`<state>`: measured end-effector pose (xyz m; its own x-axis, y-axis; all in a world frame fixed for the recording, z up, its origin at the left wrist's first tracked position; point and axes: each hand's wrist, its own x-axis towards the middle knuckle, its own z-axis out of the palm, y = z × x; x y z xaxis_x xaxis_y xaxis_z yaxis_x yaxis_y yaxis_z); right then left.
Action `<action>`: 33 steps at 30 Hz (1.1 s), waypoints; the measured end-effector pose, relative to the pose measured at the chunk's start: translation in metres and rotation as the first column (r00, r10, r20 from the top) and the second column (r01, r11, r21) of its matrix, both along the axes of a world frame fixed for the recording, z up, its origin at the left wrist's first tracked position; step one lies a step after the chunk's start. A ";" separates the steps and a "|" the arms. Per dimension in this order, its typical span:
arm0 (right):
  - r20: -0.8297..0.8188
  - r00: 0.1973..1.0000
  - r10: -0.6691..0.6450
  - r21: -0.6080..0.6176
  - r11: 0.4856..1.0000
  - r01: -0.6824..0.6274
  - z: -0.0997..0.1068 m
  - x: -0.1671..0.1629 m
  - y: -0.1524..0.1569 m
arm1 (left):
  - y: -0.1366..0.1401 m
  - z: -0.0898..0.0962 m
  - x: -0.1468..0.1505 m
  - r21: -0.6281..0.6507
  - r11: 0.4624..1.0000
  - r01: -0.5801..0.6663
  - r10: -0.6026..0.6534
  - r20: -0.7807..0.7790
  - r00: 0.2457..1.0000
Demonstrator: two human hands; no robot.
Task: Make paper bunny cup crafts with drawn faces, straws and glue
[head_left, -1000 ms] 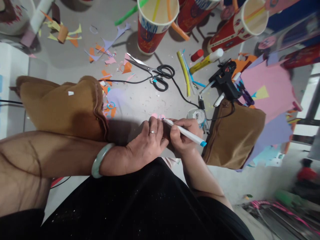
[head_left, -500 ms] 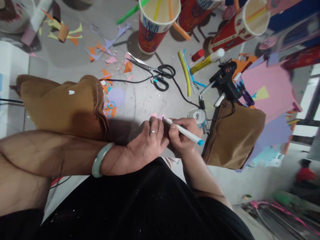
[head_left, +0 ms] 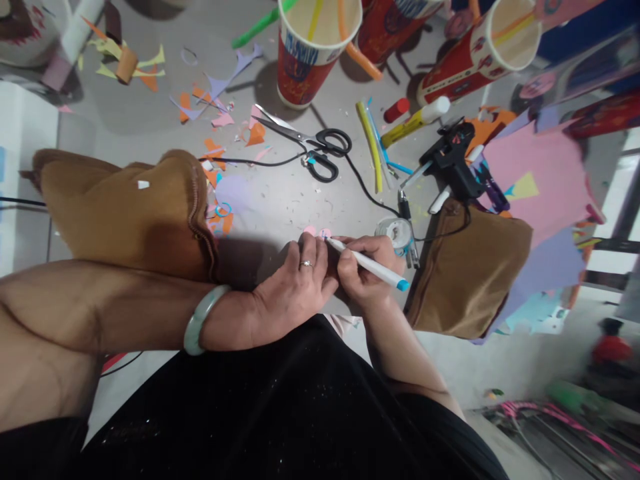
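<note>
I cannot see all of the small pink piece (head_left: pixel 325 233), because the fingers of the left hand (head_left: pixel 293 290) are in the way, and the blue marks on it are too tiny for me to read. A second pink piece (head_left: pixel 310 231) peeks out next to it, and its lower part is hidden too. The left hand lies low on the grey surface (head_left: pixel 150 127), its fingers bent a little and close together. I cannot tell how hard they press. The right hand (head_left: pixel 364 285) pinches a white pen (head_left: pixel 380 269) between thumb and fingers, but the fingers underneath are hidden from me. The pen is in front of the body, just to the right of the left hand's fingertips. It is long and leans over: its tip points up and left, to the pink piece, and its blue end points down and right. I cannot be sure that the tip touches the paper. A clear round thing (head_left: pixel 393 233) is near the right hand, and open scissors (head_left: pixel 300 137) lie farther up. At the top, the rim of a red cup (head_left: pixel 303 70) is cut off
</note>
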<state>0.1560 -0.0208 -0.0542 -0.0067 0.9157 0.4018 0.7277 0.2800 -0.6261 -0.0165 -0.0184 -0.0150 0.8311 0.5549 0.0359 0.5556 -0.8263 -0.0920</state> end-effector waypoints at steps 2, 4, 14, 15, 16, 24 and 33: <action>0.009 1.000 -0.014 0.001 1.000 0.014 0.000 0.000 -0.001 | 0.000 0.000 0.000 -0.002 1.000 -0.005 0.005 0.000 1.000; 0.034 0.999 -0.040 0.007 0.999 0.040 0.001 0.000 -0.001 | 0.000 0.000 0.000 -0.008 1.000 -0.011 0.011 -0.006 1.000; 0.058 0.997 -0.050 0.039 0.998 0.048 0.003 0.000 0.001 | 0.001 -0.002 0.000 0.057 0.998 0.007 -0.007 -0.008 1.000; 0.048 0.998 -0.048 0.029 0.999 0.046 0.003 0.000 0.000 | 0.001 -0.002 0.000 0.057 0.998 0.002 -0.001 -0.011 1.000; 0.032 0.999 -0.042 0.019 0.999 0.042 0.003 0.000 0.000 | 0.001 -0.002 0.000 0.053 0.999 -0.005 0.005 -0.013 1.000; -0.033 0.999 -0.020 -0.031 0.999 0.019 -0.003 0.001 -0.002 | -0.001 -0.003 0.001 -0.007 1.000 -0.019 0.019 0.030 0.999; 0.046 0.995 -0.083 0.056 0.995 0.080 0.002 0.002 0.001 | 0.000 -0.002 0.000 0.011 1.000 -0.010 0.009 0.017 1.000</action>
<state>0.1577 -0.0202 -0.0521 0.0466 0.8910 0.4516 0.7787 0.2508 -0.5751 -0.0165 -0.0182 -0.0166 0.8250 0.5623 0.0566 0.5651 -0.8199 -0.0916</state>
